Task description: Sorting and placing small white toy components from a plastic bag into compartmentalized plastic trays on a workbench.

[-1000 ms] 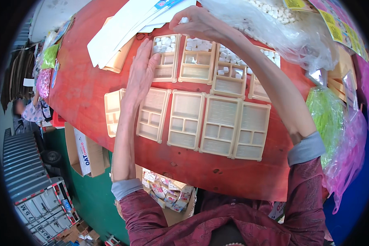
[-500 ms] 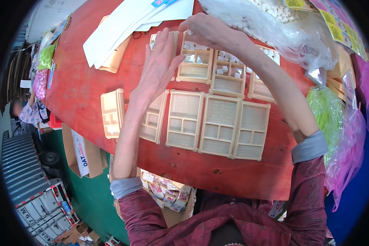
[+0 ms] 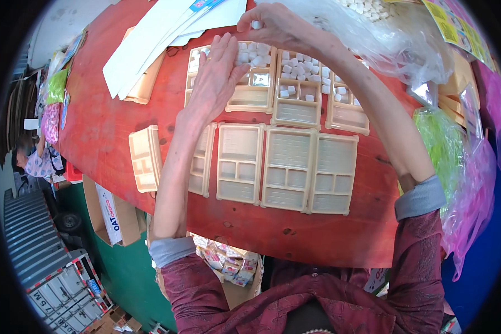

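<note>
My right hand [image 3: 281, 28] is closed in a pinch on a small white cube [image 3: 256, 25], just beyond the far row of trays. My left hand [image 3: 218, 80] lies stretched out over that row, its fingers extended, partly covering a tray and its cubes. White cubes [image 3: 298, 68] fill the upper compartments of the cream plastic tray [image 3: 296, 113] near the middle, and some lie in its small middle compartments. The tray [image 3: 246, 101] beside my left hand also holds cubes. My right forearm hides part of another tray [image 3: 348, 118] with cubes.
Nearer me stand several compartment trays [image 3: 240, 146] without cubes. A large clear bag [image 3: 398, 53] with white cubes [image 3: 370, 8] lies at the far right. White sheets [image 3: 150, 47] rest at the far left. Green [image 3: 442, 145] and pink plastic bags [image 3: 473, 192] hang by the table's right edge.
My right hand has lifted away from the far trays toward the far side, and the cube in its fingers shows more clearly. My left hand stays over the trays. The view has shifted slightly.
</note>
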Available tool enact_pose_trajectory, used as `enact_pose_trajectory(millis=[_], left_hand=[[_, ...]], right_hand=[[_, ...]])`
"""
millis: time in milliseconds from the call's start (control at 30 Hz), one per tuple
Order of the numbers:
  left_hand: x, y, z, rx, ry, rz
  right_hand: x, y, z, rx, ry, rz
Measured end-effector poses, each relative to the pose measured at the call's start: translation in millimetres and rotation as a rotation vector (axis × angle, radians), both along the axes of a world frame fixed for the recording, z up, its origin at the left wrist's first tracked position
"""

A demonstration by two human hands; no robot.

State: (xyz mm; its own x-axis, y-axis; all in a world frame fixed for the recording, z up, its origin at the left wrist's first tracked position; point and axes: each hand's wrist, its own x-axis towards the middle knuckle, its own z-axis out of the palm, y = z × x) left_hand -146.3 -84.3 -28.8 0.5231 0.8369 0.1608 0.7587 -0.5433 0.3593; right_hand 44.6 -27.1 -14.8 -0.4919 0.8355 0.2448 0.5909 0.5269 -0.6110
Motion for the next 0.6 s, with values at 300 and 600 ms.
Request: enact_pose_trajectory(millis=[300,600], left_hand=[[20,-8,-6,0.116,0.165,-0.143],[12,-8,14,0.034,0.074,-0.141]], right_hand=[[22,-12,-7,0.213,0.184,-0.076],[39,-20,11,-0.187,0.156,-0.118]])
